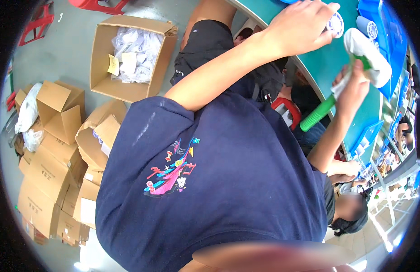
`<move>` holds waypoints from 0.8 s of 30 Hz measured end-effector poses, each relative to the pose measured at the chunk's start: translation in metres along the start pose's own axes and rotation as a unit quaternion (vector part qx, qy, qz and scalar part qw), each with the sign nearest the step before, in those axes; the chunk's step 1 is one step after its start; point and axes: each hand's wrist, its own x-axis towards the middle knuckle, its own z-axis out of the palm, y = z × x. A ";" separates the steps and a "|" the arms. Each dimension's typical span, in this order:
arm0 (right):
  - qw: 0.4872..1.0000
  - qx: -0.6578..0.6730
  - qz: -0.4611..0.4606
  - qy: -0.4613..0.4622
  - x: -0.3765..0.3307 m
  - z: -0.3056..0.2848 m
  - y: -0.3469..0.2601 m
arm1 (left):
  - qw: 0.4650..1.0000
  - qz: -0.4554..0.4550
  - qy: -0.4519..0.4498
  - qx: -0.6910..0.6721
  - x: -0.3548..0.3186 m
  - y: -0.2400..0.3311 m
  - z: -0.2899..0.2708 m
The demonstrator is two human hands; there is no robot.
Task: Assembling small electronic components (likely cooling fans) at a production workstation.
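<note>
My left hand (pixel 298 28) reaches over the teal table (pixel 327 63), fingers closed on a small white round part (pixel 336 23). To its right, my right hand (pixel 353 86) grips a green handle (pixel 319 114) whose upper end is covered by a white bag-like wrap (pixel 368 53). The handle slants down past the table edge. The two hands are apart, the round part close to the wrapped end. My navy T-shirt (pixel 228 181) with a colourful print fills the middle of the view.
An open cardboard box (pixel 101 68) of white wrapped pieces stands on the grey floor. Several cardboard boxes (pixel 51 172) are stacked at left. Blue trays (pixel 377 18) lie on the table. A red stool (pixel 289 112) is under it. Another person (pixel 350 208) sits at lower right.
</note>
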 end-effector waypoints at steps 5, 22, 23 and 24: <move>0.996 0.039 -0.085 -0.013 0.000 -0.012 -0.003 | 0.998 0.026 0.049 -0.017 0.002 -0.004 0.008; 0.997 -0.050 0.003 -0.061 0.030 -0.025 -0.027 | 0.997 -0.045 0.010 -0.068 0.006 0.001 0.008; 0.999 0.013 -0.002 -0.035 0.033 -0.027 -0.028 | 0.997 -0.053 -0.012 -0.062 0.008 -0.001 0.007; 0.997 0.076 -0.008 -0.009 0.036 -0.029 -0.027 | 0.997 -0.050 -0.013 -0.061 0.009 -0.003 0.007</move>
